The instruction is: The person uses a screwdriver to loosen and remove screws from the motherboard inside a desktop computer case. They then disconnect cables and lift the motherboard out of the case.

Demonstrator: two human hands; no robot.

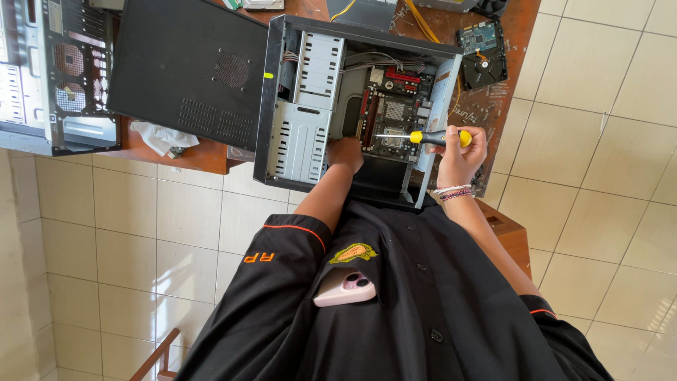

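Right hand [460, 156]: clenched round the yellow-and-black handle of a screwdriver [422, 137]; beaded bracelets on the wrist. The shaft lies level, tip over the motherboard [392, 113], at the edge of the processor socket area.

Left hand [345, 152]: inside the open computer case [282, 99], resting low beside the motherboard and next to the grey drive cage [307, 113]. Fingers are hidden from view; whether it grips anything cannot be told.

Computer case: black desktop tower lying on its side on a wooden table [204, 156], side panel off, interior facing up. Motherboard sits at the case floor, red slots along its far edge, grey cables above.

Detached black side panel [190, 67]: lying flat just beside the case, with perforated vents.

Second open case [49, 74]: at the table's far end, well apart from the hands, metal frame showing.

White crumpled cloth [161, 136]: on the table edge below the side panel.

Bare hard drive [482, 53]: on the table past the case, circuit board and platter side exposed.

Person: black shirt with orange trim; pink phone [344, 288] in the chest pocket. Tiled floor below.
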